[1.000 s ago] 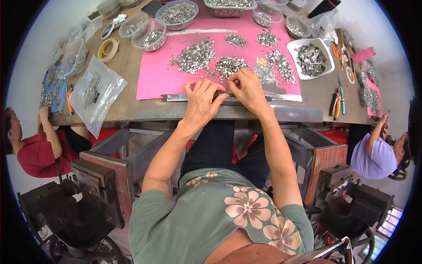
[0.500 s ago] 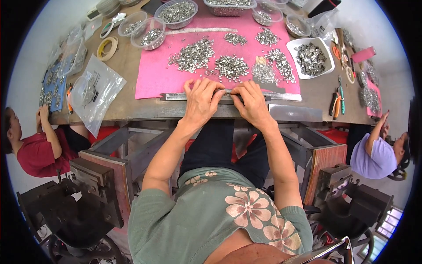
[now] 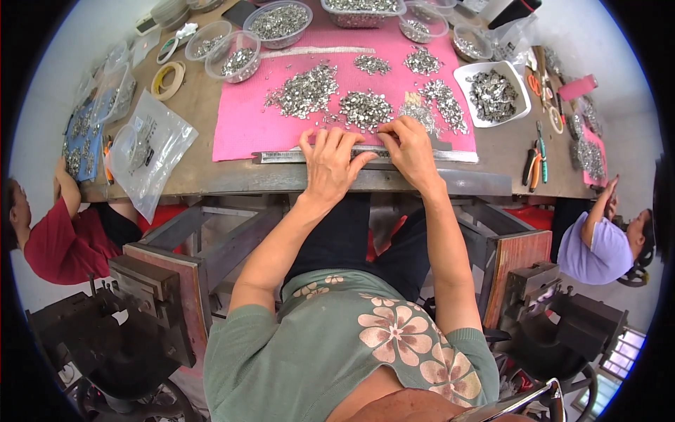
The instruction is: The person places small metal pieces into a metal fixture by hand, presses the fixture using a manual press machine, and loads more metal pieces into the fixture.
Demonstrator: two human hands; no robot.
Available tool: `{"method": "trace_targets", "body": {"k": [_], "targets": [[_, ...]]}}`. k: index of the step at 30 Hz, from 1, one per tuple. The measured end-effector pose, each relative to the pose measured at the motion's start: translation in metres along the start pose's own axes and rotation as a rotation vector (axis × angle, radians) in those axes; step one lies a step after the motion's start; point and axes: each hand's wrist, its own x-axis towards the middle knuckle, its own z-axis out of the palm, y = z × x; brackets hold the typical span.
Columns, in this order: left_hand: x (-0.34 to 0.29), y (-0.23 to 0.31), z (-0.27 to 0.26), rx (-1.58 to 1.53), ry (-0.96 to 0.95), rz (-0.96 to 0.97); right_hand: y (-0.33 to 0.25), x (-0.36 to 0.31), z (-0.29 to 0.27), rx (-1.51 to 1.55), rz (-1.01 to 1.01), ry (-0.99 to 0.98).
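Note:
On the table's near edge lies a long slotted metal bar (image 3: 281, 157), partly under my hands. My left hand (image 3: 329, 163) straddles it, fingers bent over the far side and thumb on the near side, holding it down. My right hand (image 3: 411, 153) is just beyond the bar, thumb and fingertips closed together at the near edge of a pile of small silvery metal pieces (image 3: 365, 109). Whatever is between those fingertips is too small to make out. Beside this hand lie a heap of thin metal pins (image 3: 420, 116) and another pile of metal pieces (image 3: 450, 109).
More metal pieces (image 3: 306, 91) lie on the pink mat (image 3: 239, 126). A white dish (image 3: 520, 105) stands right, clear tubs (image 3: 242, 74) at the back. Pliers (image 3: 536, 169), a tape roll (image 3: 169, 80) and a plastic bag (image 3: 165, 141) flank the mat. People sit at both sides.
My right hand has moved off the bar, slightly away from me, to the pile's edge. My left hand has stayed at the bar, its thumb now farther from the right hand.

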Motion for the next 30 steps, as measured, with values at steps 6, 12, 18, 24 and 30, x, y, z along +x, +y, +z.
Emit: {"method": "trace_targets", "body": {"k": [6, 12, 18, 24, 30], "targets": [[0.013, -0.025, -0.019, -0.041, -0.014, -0.098, 0.006, 0.001, -0.001, 0.005, 0.038, -0.04], [0.029, -0.037, -0.018, -0.034, -0.161, -0.018, 0.006, 0.001, 0.001, 0.028, 0.047, -0.04], [0.034, -0.034, -0.014, 0.048, -0.159, 0.011, -0.012, -0.005, -0.01, 0.053, 0.015, -0.067], [0.032, -0.035, -0.013, 0.068, -0.134, 0.023, -0.019, -0.018, -0.006, 0.033, -0.074, -0.058], [0.033, -0.035, -0.014, 0.067, -0.153, 0.043, -0.01, -0.015, -0.001, 0.087, -0.048, -0.007]]}}
